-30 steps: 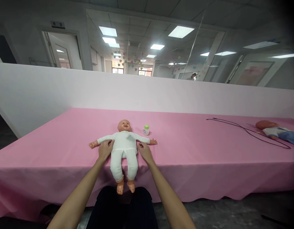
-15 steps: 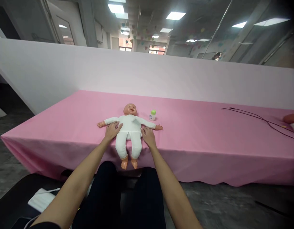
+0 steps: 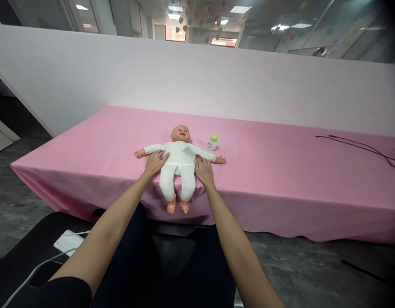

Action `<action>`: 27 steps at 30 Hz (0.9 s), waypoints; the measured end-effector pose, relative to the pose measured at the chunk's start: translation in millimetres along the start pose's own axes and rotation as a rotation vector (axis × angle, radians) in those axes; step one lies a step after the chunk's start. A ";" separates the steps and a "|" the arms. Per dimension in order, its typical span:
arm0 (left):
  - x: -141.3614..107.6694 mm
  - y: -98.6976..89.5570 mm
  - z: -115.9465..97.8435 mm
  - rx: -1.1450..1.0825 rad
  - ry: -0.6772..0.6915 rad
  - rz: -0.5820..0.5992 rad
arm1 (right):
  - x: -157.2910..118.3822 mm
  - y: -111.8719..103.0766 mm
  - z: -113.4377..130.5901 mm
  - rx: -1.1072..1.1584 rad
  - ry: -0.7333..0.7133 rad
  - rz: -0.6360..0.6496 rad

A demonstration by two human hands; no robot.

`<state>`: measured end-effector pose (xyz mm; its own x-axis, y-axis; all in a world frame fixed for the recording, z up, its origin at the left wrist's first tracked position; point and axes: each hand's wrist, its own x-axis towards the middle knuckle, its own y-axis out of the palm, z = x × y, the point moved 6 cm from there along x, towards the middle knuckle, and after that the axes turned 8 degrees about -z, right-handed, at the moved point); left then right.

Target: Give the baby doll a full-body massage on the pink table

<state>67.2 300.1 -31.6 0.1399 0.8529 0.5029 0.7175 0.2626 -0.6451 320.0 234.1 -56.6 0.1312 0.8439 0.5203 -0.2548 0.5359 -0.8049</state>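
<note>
Landmark: doll. I am reaching both forearms forward, converging on its torso: left hand at its left flank as I am viewing it, thumb lying on the white suit; right hand at the other flank, fingers bent. Both hands are touching the doll; whether they are gripping cloth, I cannot tell.

Counting: hands, two; doll, one, lying face up on the pink-covered worktop, feet projecting past its front edge; green-capped bottle, one, standing right of the doll's head. Dark cord is lying well right of the doll, strand count unclear.
</note>
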 end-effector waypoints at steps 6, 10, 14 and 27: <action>-0.4 -0.6 2.7 -0.028 -0.008 -0.003 | -0.3 4.7 -3.1 0.034 -0.035 -0.037; 0.7 -2.3 1.6 -0.017 0.015 0.002 | 1.1 12.0 -5.0 0.029 -0.099 -0.057; 0.6 -3.8 1.0 -0.022 0.019 0.009 | 5.1 17.3 -10.6 0.044 -0.078 -0.072; -14.0 -23.4 10.6 -0.390 -0.210 -0.112 | 7.1 2.4 -2.4 0.150 0.010 -0.047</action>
<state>41.2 286.8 -29.7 -0.0657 0.9123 0.4042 0.9293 0.2034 -0.3082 322.5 241.4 -55.6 0.1553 0.8187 0.5529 -0.3885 0.5652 -0.7278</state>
